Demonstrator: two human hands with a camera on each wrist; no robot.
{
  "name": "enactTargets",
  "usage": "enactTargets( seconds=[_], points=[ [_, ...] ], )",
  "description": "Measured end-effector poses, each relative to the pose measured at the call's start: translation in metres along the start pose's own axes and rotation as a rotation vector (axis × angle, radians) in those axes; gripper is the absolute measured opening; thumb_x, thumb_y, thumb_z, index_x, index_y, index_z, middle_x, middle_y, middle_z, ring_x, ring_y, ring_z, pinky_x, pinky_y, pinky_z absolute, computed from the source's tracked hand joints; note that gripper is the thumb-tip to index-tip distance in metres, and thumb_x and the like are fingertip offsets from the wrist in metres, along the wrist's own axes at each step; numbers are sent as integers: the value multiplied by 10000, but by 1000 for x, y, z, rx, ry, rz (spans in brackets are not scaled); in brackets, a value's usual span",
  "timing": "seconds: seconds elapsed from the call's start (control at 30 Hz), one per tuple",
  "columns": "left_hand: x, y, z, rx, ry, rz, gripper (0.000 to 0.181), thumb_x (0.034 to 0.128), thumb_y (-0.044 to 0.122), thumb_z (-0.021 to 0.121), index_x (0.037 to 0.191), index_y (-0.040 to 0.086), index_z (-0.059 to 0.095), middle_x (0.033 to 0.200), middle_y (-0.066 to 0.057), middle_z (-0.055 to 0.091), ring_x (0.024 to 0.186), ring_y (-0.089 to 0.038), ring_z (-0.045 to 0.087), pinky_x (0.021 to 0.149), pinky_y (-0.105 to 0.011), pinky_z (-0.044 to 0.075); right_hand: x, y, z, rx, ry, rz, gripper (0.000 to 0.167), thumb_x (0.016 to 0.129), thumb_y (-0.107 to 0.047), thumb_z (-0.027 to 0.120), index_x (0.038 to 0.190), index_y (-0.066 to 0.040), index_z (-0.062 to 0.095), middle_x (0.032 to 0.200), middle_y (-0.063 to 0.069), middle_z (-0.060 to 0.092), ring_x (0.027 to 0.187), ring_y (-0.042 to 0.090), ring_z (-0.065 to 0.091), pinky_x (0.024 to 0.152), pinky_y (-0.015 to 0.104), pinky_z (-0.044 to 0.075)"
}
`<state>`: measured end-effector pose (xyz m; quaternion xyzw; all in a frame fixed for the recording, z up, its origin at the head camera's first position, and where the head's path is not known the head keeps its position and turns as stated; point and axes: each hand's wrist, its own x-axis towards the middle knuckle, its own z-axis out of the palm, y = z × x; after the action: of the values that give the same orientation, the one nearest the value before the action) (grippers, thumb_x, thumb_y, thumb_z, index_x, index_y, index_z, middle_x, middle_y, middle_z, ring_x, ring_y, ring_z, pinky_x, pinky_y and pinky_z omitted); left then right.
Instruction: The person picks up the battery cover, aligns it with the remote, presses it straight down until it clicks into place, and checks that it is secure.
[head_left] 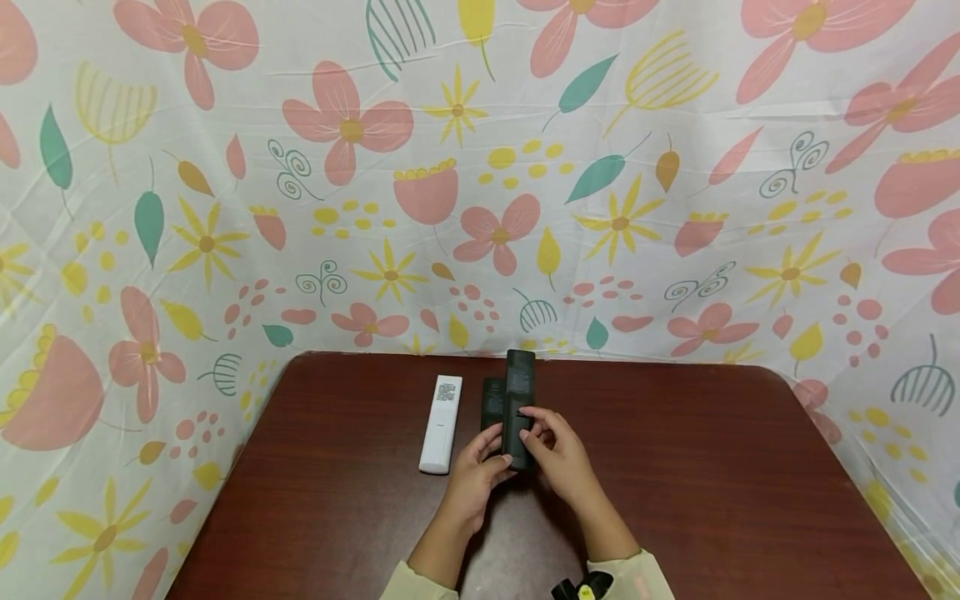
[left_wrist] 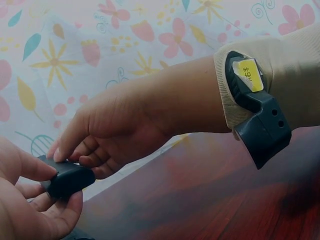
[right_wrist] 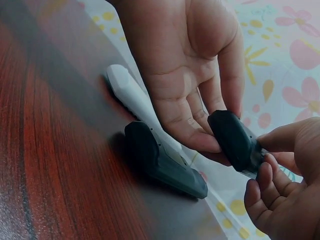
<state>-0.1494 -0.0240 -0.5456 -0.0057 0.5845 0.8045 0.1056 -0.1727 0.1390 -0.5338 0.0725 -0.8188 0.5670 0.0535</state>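
Note:
A black remote control (head_left: 521, 375) is held over the table, its back side up, with a small slot mark on the cover. My left hand (head_left: 472, 479) grips its near end between thumb and fingers. On the right edge, my right hand (head_left: 566, 458) pinches the same remote, thumb and index finger near the slot mark. The left wrist view shows the remote's rounded end (left_wrist: 72, 180) between both hands. A second black remote (head_left: 492, 402) lies on the table, partly hidden behind the held one. Left of it lies a white remote (head_left: 441, 425) with a printed code on its back.
The dark red-brown wooden table (head_left: 712, 467) ends at a patterned cloth (head_left: 495, 167) hung behind and at the sides. A black wrist camera mount (left_wrist: 262, 125) with a yellow label sits on the right sleeve.

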Motion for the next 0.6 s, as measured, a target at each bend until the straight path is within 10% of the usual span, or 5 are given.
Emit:
enactTargets(
  seconds=[0.6],
  points=[
    [1, 0, -1, -18, -2, 3, 602, 938, 25, 590, 1512, -1, 408, 1447, -242, 504, 1052, -174, 632, 900, -335, 547, 0, -6, -3, 69, 16, 80, 424, 968, -143, 677, 1378, -173, 575, 974, 99, 579, 780, 150, 517, 658, 215, 444]
  ],
)
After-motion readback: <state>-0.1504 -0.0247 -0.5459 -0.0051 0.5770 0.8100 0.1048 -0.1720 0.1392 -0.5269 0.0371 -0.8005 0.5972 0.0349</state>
